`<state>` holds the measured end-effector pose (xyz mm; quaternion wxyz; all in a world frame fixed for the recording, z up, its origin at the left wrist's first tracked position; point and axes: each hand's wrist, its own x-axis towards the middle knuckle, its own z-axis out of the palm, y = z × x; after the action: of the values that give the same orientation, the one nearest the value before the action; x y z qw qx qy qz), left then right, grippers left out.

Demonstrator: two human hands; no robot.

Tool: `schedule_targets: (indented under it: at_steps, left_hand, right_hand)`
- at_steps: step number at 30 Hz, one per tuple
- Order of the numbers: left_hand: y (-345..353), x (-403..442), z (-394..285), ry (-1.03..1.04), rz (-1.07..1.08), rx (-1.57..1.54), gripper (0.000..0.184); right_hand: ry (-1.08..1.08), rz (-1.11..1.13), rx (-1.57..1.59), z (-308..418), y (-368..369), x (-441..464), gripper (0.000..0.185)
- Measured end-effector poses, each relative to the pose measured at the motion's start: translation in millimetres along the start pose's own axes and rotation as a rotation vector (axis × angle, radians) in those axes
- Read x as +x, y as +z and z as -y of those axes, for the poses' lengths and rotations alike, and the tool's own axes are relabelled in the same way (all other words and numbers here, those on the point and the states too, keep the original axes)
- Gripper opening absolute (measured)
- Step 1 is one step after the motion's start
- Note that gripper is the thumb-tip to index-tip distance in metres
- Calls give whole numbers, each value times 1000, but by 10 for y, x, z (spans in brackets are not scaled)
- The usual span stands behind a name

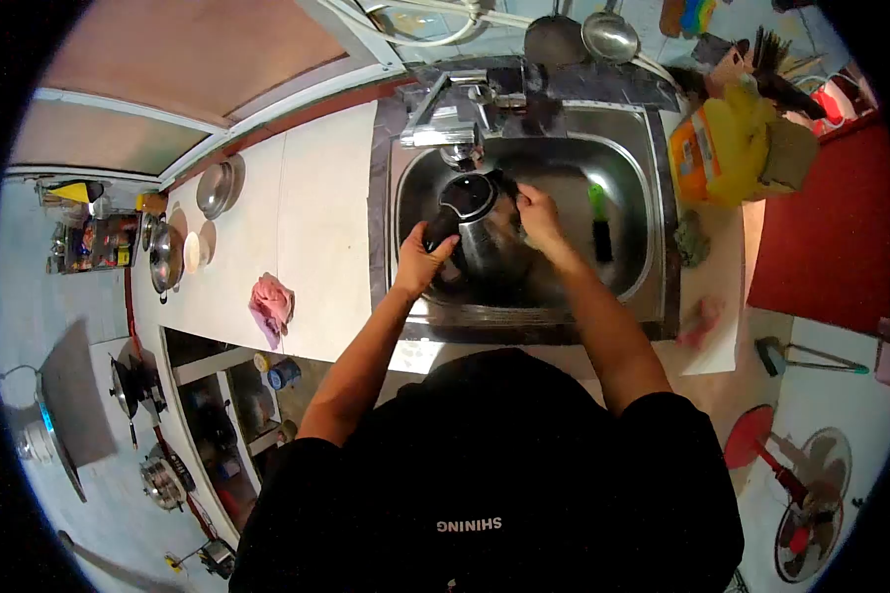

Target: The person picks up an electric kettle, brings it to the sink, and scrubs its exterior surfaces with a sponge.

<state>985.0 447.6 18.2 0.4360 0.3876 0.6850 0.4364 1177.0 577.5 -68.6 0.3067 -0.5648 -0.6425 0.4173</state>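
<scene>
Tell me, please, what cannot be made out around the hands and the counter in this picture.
All in the head view:
- Inside of the kettle: hidden by its own body.
- Some fingers of the left hand: hidden behind the kettle's dark handle.
- Sink floor under the kettle: covered by it.
- Small items on the far-left rack: too small to identify.
- Red panel: right end lost in the dark lens border.

The kettle (492, 247) I hold is shiny metal with a glossy, plastic-looking lid (470, 196); the sink (564, 163) is smooth steel, the faucet (453, 134) polished metal, my T-shirt (475, 455) matt fabric, and by the front edge of the smooth worktop (328, 208) lies a crumpled, dull-surfaced cloth (270, 304)
</scene>
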Motion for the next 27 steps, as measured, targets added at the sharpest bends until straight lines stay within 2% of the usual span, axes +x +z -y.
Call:
schedule_targets:
  at_steps: [3, 4, 5, 6, 7, 9, 10, 13, 14, 15, 17, 20, 23, 24, 27]
  left_hand:
    - [-110, -59, -98, -27, 101, -10, 42]
    - [-120, -64, -113, -10, 127, -7, 42]
    - [-136, -72, -113, 5, 152, -5, 42]
    - [-153, -61, -141, 12, 205, 133, 42]
    - [-156, -84, -161, -5, 209, 102, 42]
    - [-154, -138, -224, -37, 209, 38, 42]
    - [-220, -109, -172, -70, 248, 115, 44]
    - [-259, -93, -133, -24, 365, 217, 61]
    - [-288, -61, -128, 10, 401, 353, 63]
    - [-299, -64, -185, 43, 390, 380, 55]
    - [-315, -69, -315, 110, 363, 434, 38]
    - [-339, -57, -347, 208, 370, 478, 34]
    - [-319, -4, -107, 365, 398, 435, 31]
    - [-219, -165, -547, 415, 387, 600, 31]
    - [-220, -196, -391, 619, 307, 948, 36]
  right_hand:
    - [-22, 11, 343, 298, -160, -169, 26]
    - [-12, 2, 304, 143, -108, -150, 27]
    - [35, 80, 293, -15, -72, -102, 27]
    - [83, 161, 281, -71, -84, -47, 27]
    - [128, 242, 270, -117, -72, -7, 27]
    - [97, 172, 632, 3, -108, 36, 27]
    - [92, 136, 813, 68, -118, -18, 26]
    - [223, 409, 598, -36, -178, -19, 33]
    - [406, 439, 410, -46, -186, -34, 34]
    - [399, 450, 452, 4, -226, -27, 33]
    - [381, 477, 535, 95, -299, 18, 31]
    - [110, 609, 494, 128, -438, 145, 29]
    - [134, 768, 511, 81, -661, 270, 31]
    - [69, 774, 476, 16, -716, 296, 30]
    - [-32, 609, 311, 58, -848, 202, 28]
